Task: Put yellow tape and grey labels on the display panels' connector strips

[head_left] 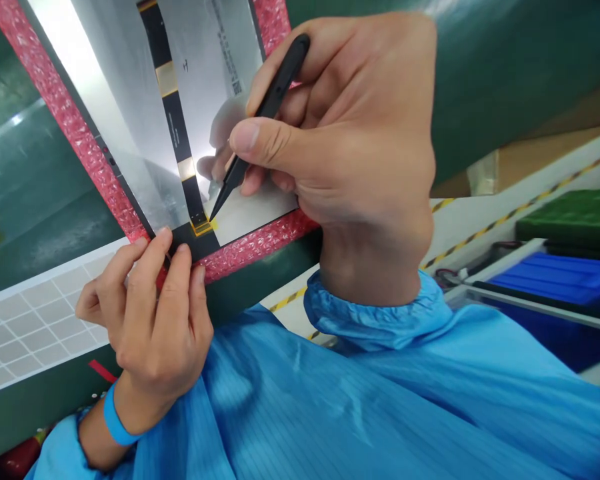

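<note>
My right hand [350, 133] is closed round black tweezers [275, 93], gripped like a pen. The pointed tip touches or hovers just over the gold lower end of a black flex cable [175, 120]; which, I cannot tell. This cable runs down a shiny silver display panel [130, 87] with small print and a handwritten mark. My left hand [155, 313] rests its bent, parted fingertips at the panel's near corner, by a black patch [200, 247] and the foam edge. Something thin and dark shows between those fingers, too small to name.
Pink bubbly foam [260, 243] borders the panel on a dark green mat [30, 200]. A white gridded sheet [40, 327] lies at left. Blue bins [560, 273], a green stack [575, 220] and yellow-black floor tape [525, 210] are at right.
</note>
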Demonstrator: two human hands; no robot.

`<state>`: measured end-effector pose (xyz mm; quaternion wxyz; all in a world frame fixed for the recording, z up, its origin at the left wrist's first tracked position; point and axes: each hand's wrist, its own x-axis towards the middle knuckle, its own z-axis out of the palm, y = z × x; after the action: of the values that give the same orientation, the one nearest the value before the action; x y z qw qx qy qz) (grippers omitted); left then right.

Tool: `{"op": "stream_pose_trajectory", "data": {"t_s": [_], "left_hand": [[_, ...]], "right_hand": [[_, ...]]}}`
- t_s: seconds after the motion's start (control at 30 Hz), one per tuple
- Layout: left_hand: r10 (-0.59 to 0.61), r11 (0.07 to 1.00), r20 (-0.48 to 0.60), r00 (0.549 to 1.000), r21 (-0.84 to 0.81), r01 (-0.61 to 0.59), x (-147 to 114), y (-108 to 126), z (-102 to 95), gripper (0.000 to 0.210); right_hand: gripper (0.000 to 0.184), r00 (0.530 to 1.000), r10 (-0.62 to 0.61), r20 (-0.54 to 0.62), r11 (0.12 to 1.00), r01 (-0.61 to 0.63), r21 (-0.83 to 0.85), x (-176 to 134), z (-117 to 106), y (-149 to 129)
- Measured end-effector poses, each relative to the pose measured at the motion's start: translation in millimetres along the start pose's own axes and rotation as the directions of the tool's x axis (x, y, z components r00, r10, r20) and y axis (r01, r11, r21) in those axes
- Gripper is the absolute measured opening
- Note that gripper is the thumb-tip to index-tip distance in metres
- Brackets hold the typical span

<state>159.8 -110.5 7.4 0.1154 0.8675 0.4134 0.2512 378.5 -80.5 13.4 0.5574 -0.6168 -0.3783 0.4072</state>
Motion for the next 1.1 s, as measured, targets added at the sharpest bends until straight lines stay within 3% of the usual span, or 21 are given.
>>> {"op": "stream_pose_trajectory", "data": {"t_s": [0.13, 0.33, 1.1], "left_hand": [[0.004, 1.0, 0.014, 1.0, 0.004, -0.004, -0.3, 0.0, -0.1, 0.03], [0.018, 0.999, 0.008, 1.0, -0.029, -0.017, 1.2, -1.2, 0.6, 0.027], [-0.009, 1.0, 0.074, 0.997, 0.005, 0.008, 2.1, 2.4, -4.2, 0.026]], "right_hand": [[0.044, 0.999, -0.042, 0.024, 0.999, 0.042, 0.006, 0.2, 0.1, 1.9], [0.046, 0.998, -0.046, -0.036, 0.999, 0.046, -0.011, 0.6, 4.5, -2.4], [0.044, 0.995, -0.098, -0.004, 0.994, 0.098, -0.04, 0.6, -0.7, 0.3]]}}
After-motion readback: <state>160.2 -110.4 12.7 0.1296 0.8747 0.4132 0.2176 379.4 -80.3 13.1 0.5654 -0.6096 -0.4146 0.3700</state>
